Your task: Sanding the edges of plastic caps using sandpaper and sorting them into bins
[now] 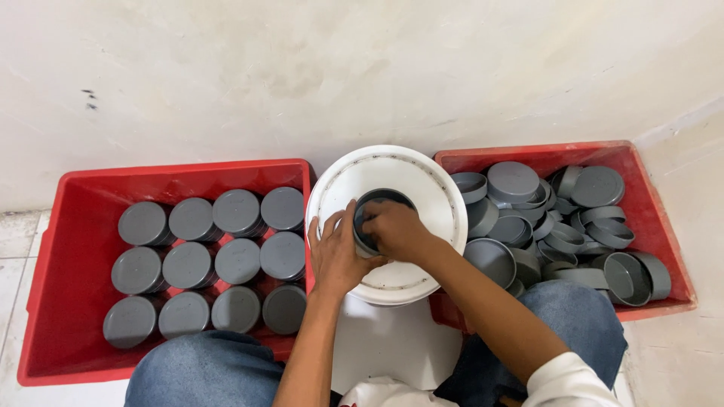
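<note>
A grey round plastic cap (377,202) sits open side up on top of a white upturned bucket (392,169) between my knees. My left hand (334,252) wraps around the cap's left side and holds it. My right hand (396,230) reaches into the cap's opening from the right, fingers curled inside it; whether it holds something small in there is hidden.
A red crate (68,249) on the left holds neat stacks of grey caps (237,261) in rows, lids up. A red crate (648,162) on the right holds several loose grey caps (513,181) in a jumble. A white wall stands behind; my jeans-clad knees are below.
</note>
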